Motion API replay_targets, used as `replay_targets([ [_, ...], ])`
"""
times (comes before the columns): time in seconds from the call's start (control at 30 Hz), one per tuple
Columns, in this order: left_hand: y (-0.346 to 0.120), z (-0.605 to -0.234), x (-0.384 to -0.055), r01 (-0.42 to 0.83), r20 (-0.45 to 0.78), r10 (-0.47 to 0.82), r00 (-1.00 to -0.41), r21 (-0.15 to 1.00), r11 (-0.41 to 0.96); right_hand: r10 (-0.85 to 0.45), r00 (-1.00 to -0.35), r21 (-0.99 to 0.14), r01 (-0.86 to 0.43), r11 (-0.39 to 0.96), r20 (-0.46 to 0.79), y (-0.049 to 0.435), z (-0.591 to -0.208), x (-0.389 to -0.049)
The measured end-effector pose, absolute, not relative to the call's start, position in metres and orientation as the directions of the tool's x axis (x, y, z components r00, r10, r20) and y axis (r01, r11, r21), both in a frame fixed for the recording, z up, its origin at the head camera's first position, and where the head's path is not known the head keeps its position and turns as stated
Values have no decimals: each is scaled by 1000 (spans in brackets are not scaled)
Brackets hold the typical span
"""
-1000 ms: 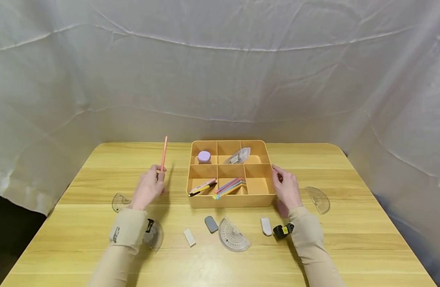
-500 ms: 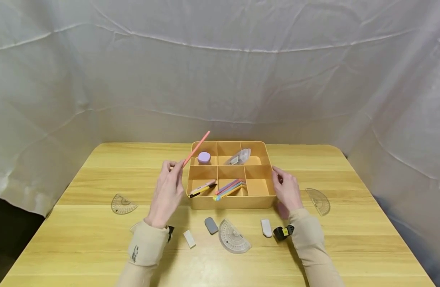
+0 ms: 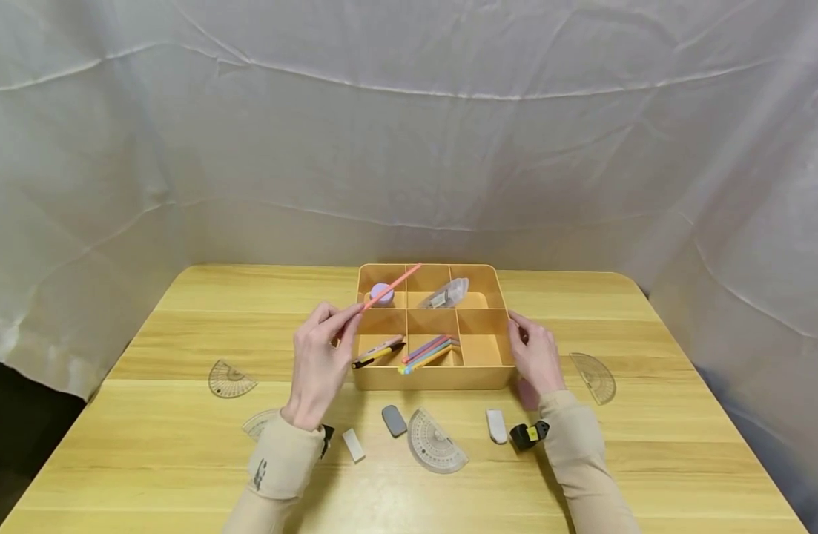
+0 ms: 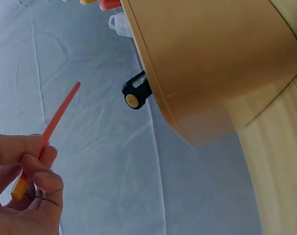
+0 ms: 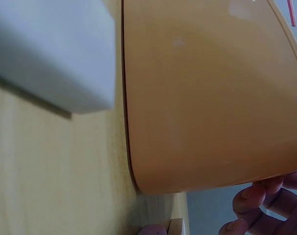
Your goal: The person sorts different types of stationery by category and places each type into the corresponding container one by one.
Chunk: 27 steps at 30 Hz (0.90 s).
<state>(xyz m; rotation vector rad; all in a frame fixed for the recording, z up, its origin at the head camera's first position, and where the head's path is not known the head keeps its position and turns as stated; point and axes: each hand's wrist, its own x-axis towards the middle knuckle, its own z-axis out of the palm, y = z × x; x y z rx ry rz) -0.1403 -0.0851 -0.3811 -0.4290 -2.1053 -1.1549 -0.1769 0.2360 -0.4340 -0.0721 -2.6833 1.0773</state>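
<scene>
My left hand (image 3: 318,363) pinches a slim red pen (image 3: 398,284) between thumb and fingers, its far end slanting over the back-left part of an orange divided organizer box (image 3: 435,378). In the left wrist view, the pen (image 4: 60,115) shows an orange-yellow lower end. At the box's right wall, my right hand (image 3: 535,352) rests its bent fingers (image 5: 251,197) against the outside. Inside the box lie several coloured pens (image 3: 429,354), a yellow-and-black pen (image 3: 382,354) beside a pink one, a round purple item (image 3: 382,294) and a clear plastic case (image 3: 446,294).
On the wooden table before the box are a white eraser (image 3: 353,445), a grey eraser (image 3: 394,420), a white rounded block (image 3: 496,426) and a clear protractor (image 3: 437,443). More protractors lie left (image 3: 230,380) and right (image 3: 593,378). A pink item (image 3: 528,395) sits beside the right wrist.
My left hand has carried the red pen rightward from the table's left side to the box, tilting it from upright to slanting over the compartments. My right hand stays at the box's right wall.
</scene>
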Motion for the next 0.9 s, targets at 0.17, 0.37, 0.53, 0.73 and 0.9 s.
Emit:
replay_targets([
  [0.17,-82,-384,-141,621,746,-58,-664,592,513,139,-968,-682,-41,731,207,236,-433,-177],
  [0.37,-74,-387,-140,671,776,-40,-630,570,474,135,-969,-681,-45,731,209,236,-434,-177],
  [0.53,-70,-388,-139,678,765,-7,-644,574,459,135,-970,-686,-42,726,203,237,-433,-177],
  [0.73,-65,-386,-136,674,754,42,-655,559,483,133,-967,-680,-52,731,216,236,-433,-176],
  [0.9,-61,-385,-133,664,720,104,-686,562,493,130,-967,-681,-56,731,220,236,-433,-176],
])
